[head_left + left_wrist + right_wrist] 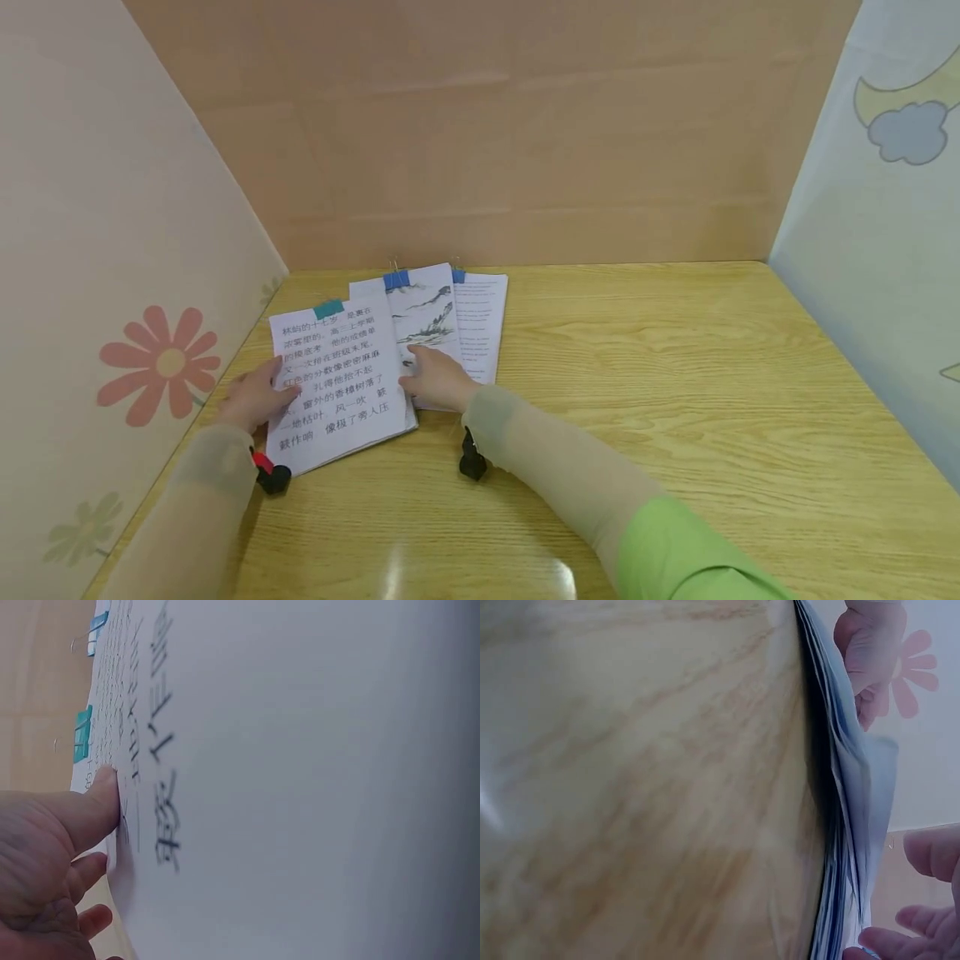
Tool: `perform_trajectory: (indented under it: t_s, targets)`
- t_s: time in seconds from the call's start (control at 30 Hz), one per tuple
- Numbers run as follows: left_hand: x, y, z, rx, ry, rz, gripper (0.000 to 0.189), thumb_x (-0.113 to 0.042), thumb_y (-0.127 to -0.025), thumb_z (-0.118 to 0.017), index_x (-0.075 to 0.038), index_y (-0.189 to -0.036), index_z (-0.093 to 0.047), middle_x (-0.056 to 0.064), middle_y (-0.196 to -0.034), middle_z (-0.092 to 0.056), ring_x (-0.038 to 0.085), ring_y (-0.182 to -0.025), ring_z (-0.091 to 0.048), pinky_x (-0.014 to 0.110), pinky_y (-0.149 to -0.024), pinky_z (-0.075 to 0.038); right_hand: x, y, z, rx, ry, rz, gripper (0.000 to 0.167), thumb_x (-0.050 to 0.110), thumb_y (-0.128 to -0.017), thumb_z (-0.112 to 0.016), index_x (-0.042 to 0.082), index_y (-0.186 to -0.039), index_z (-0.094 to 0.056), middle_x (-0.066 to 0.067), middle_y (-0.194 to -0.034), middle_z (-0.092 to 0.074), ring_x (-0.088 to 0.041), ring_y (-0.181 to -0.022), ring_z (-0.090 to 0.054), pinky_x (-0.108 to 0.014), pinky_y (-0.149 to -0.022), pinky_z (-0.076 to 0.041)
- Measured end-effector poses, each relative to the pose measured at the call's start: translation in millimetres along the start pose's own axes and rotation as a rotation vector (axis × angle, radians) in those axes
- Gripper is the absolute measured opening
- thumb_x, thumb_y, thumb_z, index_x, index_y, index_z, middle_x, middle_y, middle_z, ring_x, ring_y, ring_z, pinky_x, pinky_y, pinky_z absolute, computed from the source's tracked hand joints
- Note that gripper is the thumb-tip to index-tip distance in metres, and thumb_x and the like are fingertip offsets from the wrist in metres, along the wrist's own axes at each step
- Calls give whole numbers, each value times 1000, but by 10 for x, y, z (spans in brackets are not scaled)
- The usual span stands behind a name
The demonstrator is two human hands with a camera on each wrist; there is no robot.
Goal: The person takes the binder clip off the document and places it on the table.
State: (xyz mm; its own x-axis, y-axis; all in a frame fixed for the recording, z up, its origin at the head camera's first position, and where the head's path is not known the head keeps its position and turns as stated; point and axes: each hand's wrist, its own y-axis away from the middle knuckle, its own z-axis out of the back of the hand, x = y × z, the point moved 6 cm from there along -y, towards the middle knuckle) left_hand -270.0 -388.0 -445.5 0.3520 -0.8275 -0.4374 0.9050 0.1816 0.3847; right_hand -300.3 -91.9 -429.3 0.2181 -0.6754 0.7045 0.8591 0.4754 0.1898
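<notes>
A clipped stack of sheets with large handwritten characters (337,375) lies tilted at the left of the table, a teal binder clip (328,310) on its top edge. My left hand (258,396) pinches its left edge. In the left wrist view the thumb (101,799) presses on the top sheet, with other fingers below the edge. At the stack's right edge is my right hand (438,379), thumb and fingers spread, fingertips right at the paper. Partly covered behind lies a stack with an ink landscape (427,312) and a blue binder clip (397,279).
Farther right, a printed-text stack (483,321) lies partly under the landscape stack, its blue clip (458,276) just showing. A flower-patterned wall (75,208) stands close on the left, and a brown panel (525,133) rises behind the wooden table (637,375).
</notes>
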Motion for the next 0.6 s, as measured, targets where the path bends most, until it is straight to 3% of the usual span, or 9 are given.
perform_trajectory:
  t_s: [0.27, 0.43, 0.6]
  targets:
    - [-69, 82, -95, 6, -70, -76, 87, -43, -91, -63, -9, -154, -14, 30, -153, -15, 59, -133, 0, 78, -96, -5, 48, -23, 140, -34, -54, -3, 63, 32, -97, -57, 12, -151, -32, -7, -151, -37, -24, -136, -37, -39, -110, -31]
    - [-111, 126, -128, 1, -117, -157, 84, -43, -89, -66, -11, -153, -22, 27, -152, -23, 55, -135, -2, 80, -92, -3, 3, -118, 289, -62, -16, -13, 63, 32, -97, -57, 12, -151, -31, -7, -152, -36, -25, -138, -34, -41, -112, -28]
    - [-119, 138, -168, 28, -116, -237, 80, -42, -89, -66, -14, -153, -27, 18, -157, -19, 53, -137, -1, 77, -97, -3, -78, -250, 409, -71, 20, -31, 66, 32, -95, -60, 14, -151, -30, -6, -154, -33, -26, -141, -29, -42, -113, -24]
